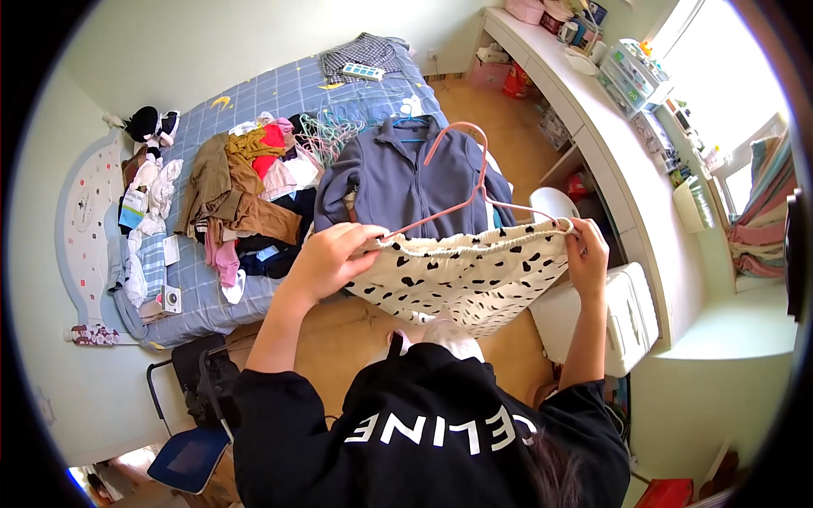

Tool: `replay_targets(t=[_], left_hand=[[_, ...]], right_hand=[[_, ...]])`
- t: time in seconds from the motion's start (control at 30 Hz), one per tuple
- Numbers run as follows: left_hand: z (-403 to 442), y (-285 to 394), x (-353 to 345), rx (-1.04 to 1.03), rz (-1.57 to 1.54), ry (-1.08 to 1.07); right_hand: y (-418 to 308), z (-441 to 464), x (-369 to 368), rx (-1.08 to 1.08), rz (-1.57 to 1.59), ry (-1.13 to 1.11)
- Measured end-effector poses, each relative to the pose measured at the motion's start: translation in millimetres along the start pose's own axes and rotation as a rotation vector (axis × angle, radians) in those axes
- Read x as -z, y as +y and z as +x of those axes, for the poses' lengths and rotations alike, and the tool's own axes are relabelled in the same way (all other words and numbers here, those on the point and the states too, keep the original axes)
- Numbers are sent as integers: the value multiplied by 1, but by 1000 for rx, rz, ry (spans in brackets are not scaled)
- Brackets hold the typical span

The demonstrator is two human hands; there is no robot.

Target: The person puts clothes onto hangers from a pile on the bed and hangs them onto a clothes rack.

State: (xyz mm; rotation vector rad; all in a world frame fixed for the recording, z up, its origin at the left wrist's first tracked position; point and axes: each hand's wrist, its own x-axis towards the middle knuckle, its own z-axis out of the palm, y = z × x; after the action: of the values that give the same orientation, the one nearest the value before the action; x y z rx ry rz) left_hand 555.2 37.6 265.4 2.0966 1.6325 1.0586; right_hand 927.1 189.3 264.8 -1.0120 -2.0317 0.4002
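Note:
Cream trousers or a skirt with black spots (457, 275) hang stretched between my two hands, the gathered elastic waistband at the top. I cannot tell which garment it is. My left hand (330, 258) pinches the waistband at its left end. At the other end, my right hand (586, 252) grips the waistband's right corner. A pink hanger (481, 173) stands up from the waistband, hook on top, its arms reaching toward both hands. Just beyond it, a grey zip jacket (406, 173) lies on the bed with a blue hanger (412, 123) at its collar.
The bed (246, 106) holds a heap of clothes (241, 182), several loose hangers (330, 135), a power strip (362, 71) and a checked shirt (373, 51). A long desk (605, 127) runs along the right, with a white box (597, 317) below. A folding chair (190, 457) stands lower left.

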Motion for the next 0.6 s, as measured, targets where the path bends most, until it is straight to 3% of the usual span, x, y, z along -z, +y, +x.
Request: replay_targets(t=[0.27, 0.5, 0.6], left_hand=[[79, -75, -12, 29, 172, 99], [187, -205, -65, 245, 223, 149], [229, -277, -97, 271, 329, 136]], right_hand=[[68, 103, -75, -10, 78, -125], [205, 211, -202, -66, 171, -198], [264, 245, -267, -248, 198, -295]])
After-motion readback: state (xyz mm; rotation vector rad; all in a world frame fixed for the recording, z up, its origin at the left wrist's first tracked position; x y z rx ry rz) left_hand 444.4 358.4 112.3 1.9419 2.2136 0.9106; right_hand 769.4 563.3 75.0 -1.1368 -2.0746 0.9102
